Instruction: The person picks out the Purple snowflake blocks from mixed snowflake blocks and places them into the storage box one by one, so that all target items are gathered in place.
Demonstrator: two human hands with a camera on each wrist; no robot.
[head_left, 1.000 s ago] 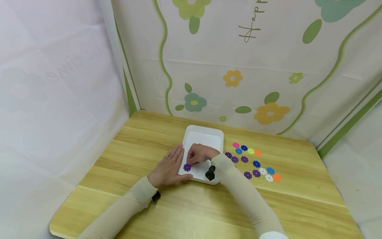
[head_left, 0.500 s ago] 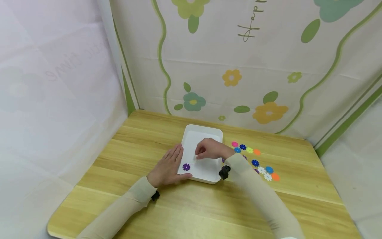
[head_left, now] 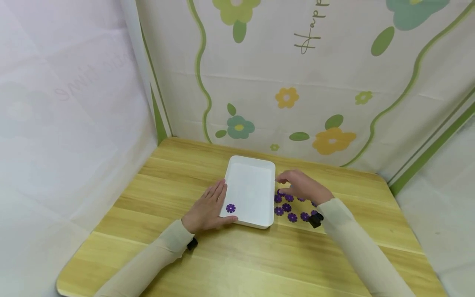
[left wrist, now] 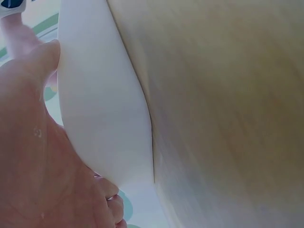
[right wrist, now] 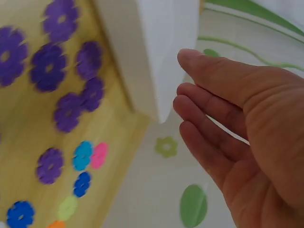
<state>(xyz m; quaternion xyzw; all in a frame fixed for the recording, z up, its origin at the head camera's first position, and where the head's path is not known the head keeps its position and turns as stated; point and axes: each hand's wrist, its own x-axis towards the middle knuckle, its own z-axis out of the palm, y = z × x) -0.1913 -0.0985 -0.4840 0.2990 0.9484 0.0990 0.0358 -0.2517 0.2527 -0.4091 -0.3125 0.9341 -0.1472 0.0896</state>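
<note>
Purple flower discs (head_left: 292, 217) lie right of centre in the head view, loosely clustered just beside the right edge of a white tray (head_left: 249, 185); one purple disc (head_left: 231, 208) sits inside, at the tray's lower-left corner. The left hand (head_left: 208, 207) lies with straight fingers along the tray's left edge and thumb at the lower rim, probably to keep it from sliding. Relaxed and holding nothing, the right hand (head_left: 302, 185) hovers over the cluster's upper part, thumb and fingertips apart. The tray's raised right wall divides cluster from floor, so anything carried across likely needs lifting; above the lone disc, bare floor leaves ample room.
</note>
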